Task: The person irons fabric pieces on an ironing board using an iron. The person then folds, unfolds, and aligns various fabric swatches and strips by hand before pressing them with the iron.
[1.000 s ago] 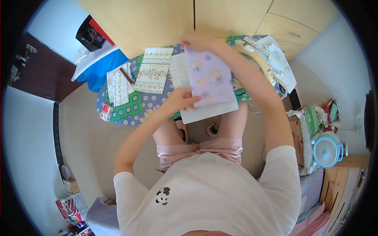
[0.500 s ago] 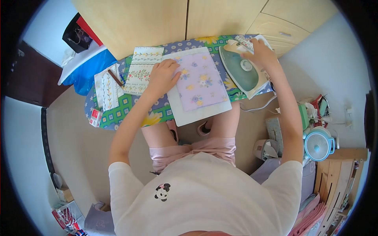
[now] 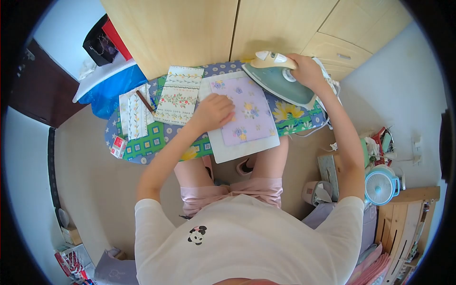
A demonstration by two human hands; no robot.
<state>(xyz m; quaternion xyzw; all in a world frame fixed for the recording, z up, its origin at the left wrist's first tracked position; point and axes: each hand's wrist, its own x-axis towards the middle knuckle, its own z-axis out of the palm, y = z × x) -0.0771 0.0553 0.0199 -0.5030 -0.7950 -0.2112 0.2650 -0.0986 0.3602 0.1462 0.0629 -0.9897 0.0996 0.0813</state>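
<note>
One iron (image 3: pixel 280 83), pale-handled and green-bodied, is in play, and the right grip (image 3: pixel 305 69) has it, closed around the rear of the handle! Its nose points away to the left of that grip, over the far right corner of the lilac cloth (image 3: pixel 249 114). From where I'm standing I can't tell whether the plate is touching.

Across to the left grip (image 3: pixel 215 111), palm down on the cloth's left edge, fingers close together and lightly bent. Is it pinching anything underneath? I can't tell, the palm hides it. The flowered cloth spreads out to the right of that grip, lying flat on a white sheet (image 3: pixel 228 154) that shows along its near and left edges.

All of this on a brightly patterned surface (image 3: pixel 152 142)! Just to the left of the left grip lies a white panel (image 3: pixel 179 97) with leafy bands and red berries. Farther left, a smaller printed piece (image 3: pixel 134 116) with a brown stick (image 3: pixel 145 101) slanting across its right side, and nearer the person, a little red-and-white box (image 3: pixel 118 146) at the rim. Over on the right, below the right grip, a white cord (image 3: pixel 313 131) loops past the surface's edge.
</note>
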